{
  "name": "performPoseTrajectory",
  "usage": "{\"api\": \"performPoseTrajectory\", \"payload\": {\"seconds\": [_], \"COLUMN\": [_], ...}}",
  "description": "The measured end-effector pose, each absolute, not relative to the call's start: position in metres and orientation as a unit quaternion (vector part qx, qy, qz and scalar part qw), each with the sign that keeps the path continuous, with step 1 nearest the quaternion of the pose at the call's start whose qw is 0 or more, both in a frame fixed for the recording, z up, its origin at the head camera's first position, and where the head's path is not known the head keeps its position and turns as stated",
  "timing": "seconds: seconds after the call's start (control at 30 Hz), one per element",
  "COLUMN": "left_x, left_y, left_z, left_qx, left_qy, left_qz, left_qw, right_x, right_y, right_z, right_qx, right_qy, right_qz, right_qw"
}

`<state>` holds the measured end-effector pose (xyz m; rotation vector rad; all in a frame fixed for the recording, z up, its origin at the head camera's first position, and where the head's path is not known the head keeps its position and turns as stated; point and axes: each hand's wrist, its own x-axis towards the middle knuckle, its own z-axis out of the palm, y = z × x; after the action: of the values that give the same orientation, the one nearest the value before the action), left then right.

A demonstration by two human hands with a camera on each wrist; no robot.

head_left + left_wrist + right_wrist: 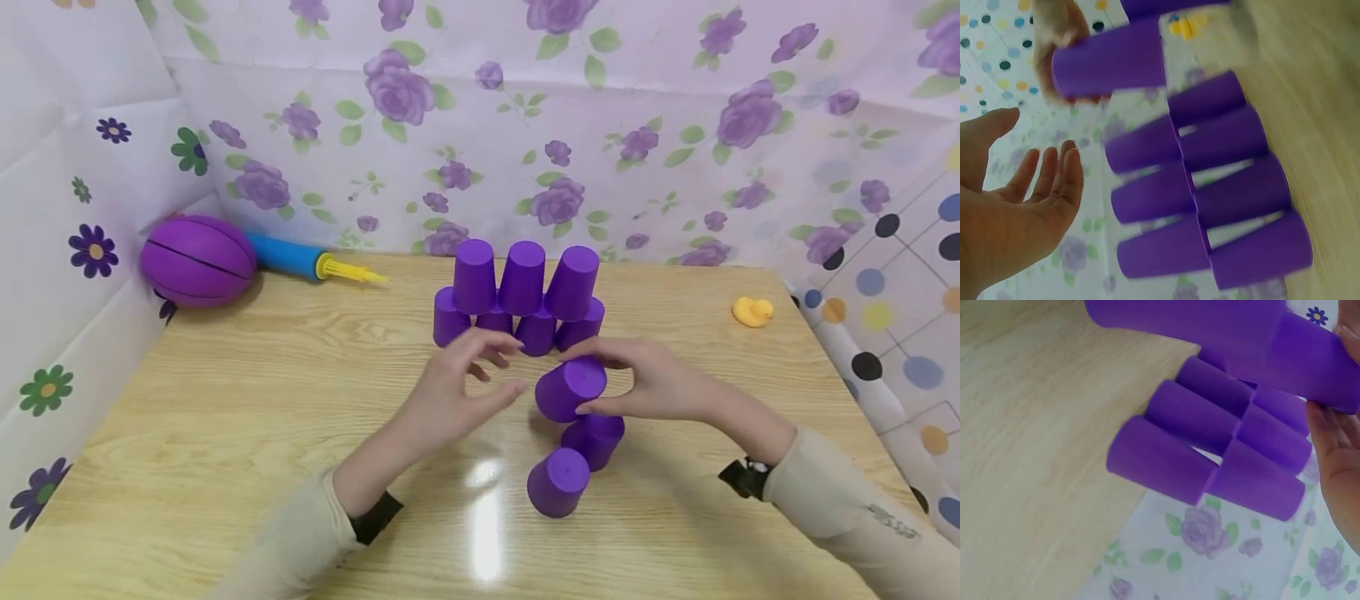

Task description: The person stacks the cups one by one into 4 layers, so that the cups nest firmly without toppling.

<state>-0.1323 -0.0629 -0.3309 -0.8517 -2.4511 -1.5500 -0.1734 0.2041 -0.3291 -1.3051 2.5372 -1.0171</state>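
My right hand [637, 379] pinches an upside-down purple cup [568, 392] between thumb and fingers, slightly tilted in the head view. Just nearer to me are two more upturned cups, one partly hidden cup [597, 443] and a front cup [558, 485]. Whether the held cup touches the one below it I cannot tell. My left hand [453, 392] hovers to the left, fingers loosely bent and holding nothing. Beyond both hands stands a two-level cup stack: three cups on top, including a middle cup [522, 277], over a lower row of several, including a left-end cup [448, 318].
At the back left lie a purple ball [198, 260] and a blue pump [288, 255] with a yellow end. A yellow rubber duck [752, 312] sits at the back right. Patterned sheets [480, 150] wall in the wooden table [285, 375] behind and at both sides.
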Motion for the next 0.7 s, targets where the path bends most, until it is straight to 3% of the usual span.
{"api": "performPoseTrajectory", "payload": {"seconds": [0.23,0.53,0.7], "left_x": [-0.105,-0.086,-0.079], "left_y": [-0.038,-0.017,-0.010], "left_z": [-0.338,-0.361,-0.373], "left_qx": [-0.308,-0.299,-0.312], "left_qy": [-0.812,-0.806,-0.818], "left_qz": [-0.494,-0.507,-0.480], "left_qw": [-0.029,-0.062,-0.061], "right_x": [-0.172,-0.183,-0.194], "right_y": [0.214,0.215,0.210], "right_z": [-0.303,-0.267,-0.249], "right_qx": [-0.439,-0.382,-0.347], "right_qy": [0.836,0.851,0.860], "right_qz": [-0.329,-0.353,-0.366], "right_qw": [-0.020,-0.071,-0.072]}}
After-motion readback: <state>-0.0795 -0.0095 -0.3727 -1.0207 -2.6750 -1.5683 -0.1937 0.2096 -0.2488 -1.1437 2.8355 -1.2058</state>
